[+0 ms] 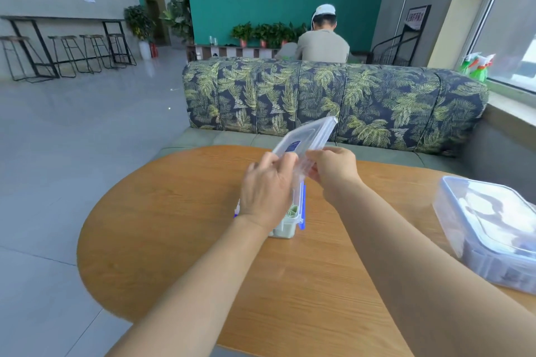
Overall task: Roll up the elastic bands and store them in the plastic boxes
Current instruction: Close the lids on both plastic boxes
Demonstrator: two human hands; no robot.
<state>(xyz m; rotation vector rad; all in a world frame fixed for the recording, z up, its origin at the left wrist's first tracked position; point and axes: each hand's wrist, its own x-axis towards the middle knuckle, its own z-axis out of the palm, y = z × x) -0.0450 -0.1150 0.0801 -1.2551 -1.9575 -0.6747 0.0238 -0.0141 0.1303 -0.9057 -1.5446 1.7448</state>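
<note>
Lid held in both hands over the filled box.

On the table point(174, 226), a second box point(490, 235) sits lidded at the right edge, its contents blurred. Mid-table, the box point(285, 230) with blue clips holds pale green rolls, probably bands, half hidden by the left hand point(265, 191). That hand and the right hand point(333, 171) each curl their fingers around the near edge of the clear lid point(307, 136), which is tilted just above the box. Rolling looks done, with no loose bands in view. Seating and clipping the lid remain. Beyond is a sofa point(333, 95).
</note>
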